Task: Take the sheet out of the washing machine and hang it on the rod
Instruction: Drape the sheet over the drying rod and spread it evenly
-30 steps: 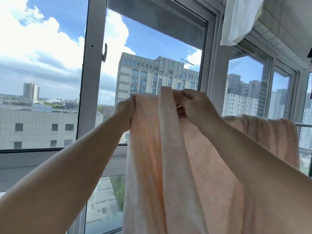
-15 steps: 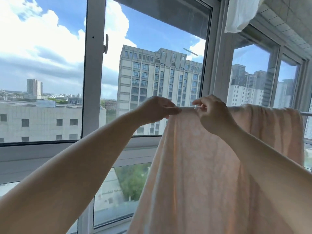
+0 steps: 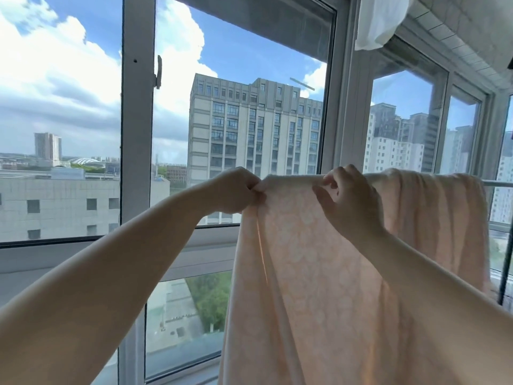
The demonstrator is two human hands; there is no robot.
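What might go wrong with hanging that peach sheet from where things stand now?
The sheet is held up at its left end only by the left hand and right hand pinching its top edge; letting go early could let that part slump. More cloth seems to hang on the near side, so it may slide off the rod. It also looks bunched near the right, which may slow drying.

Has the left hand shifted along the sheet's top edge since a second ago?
Yes. The left hand has slid leftward, away from the right hand, stretching the sheet flat along the rod.
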